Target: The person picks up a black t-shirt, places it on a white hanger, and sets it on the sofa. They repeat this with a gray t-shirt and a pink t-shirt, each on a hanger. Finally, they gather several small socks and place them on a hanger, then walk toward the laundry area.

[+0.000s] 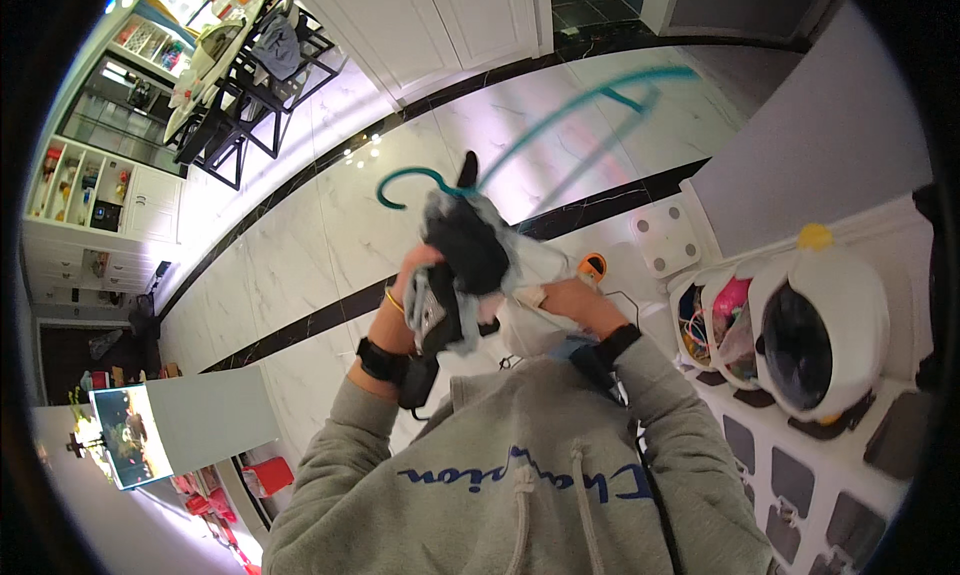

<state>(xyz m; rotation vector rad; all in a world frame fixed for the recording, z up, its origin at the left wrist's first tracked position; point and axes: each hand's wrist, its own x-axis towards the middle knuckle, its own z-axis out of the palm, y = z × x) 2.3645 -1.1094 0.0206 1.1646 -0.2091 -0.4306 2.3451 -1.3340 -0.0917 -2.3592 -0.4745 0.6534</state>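
Note:
A teal clothes hanger (551,128) is raised in front of me, its hook to the left and its far end blurred. Blur also softens both hands, which are partly covered by black and grey material, seemingly gloves. My right hand (476,245) appears closed around the hanger near its neck, one dark fingertip jutting above it. Just below and left is my left hand (436,305), close against the right; whether it grips anything is hidden. Pale material (544,263) spans the space by my right wrist, and a white object (529,327) shows beneath; I cannot tell what it is.
White marble floor tiles (360,192) with black borders stretch ahead. At right are white storage bins (731,327), a white rounded appliance (847,327) and a bathroom scale (665,237). A dining table (217,57) with black chairs (255,87) stands far left; a lit screen (131,436) is lower left.

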